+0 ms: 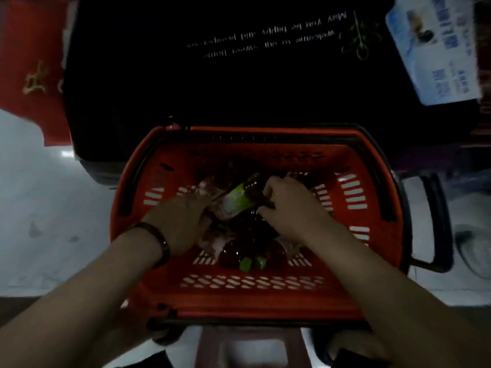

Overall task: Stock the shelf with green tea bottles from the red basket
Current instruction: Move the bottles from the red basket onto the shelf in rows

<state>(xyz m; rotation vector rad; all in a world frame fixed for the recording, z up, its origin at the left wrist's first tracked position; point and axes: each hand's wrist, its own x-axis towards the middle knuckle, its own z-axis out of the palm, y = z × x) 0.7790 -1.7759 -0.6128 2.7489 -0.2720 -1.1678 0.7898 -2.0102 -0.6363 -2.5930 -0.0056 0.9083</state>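
A red plastic basket (pixel 255 304) sits below me on a stool. Inside lie several dark bottles with green caps (pixel 249 262) and some with pink labels (pixel 212 191). My right hand (pixel 289 205) grips the dark end of a green tea bottle (pixel 240 197) with a light green label, lifted at a tilt above the others. My left hand (pixel 180 221), with a dark bracelet on its wrist, reaches into the left side of the pile; its fingers curl around a pink-labelled bottle, though the grip is partly hidden.
A black mat (pixel 239 75) with white lettering lies beyond the basket. A red cloth (pixel 32 65) is at far left, a blue-white package (pixel 435 49) at upper right. The basket's black handle (pixel 435 221) sticks out right. The floor is pale.
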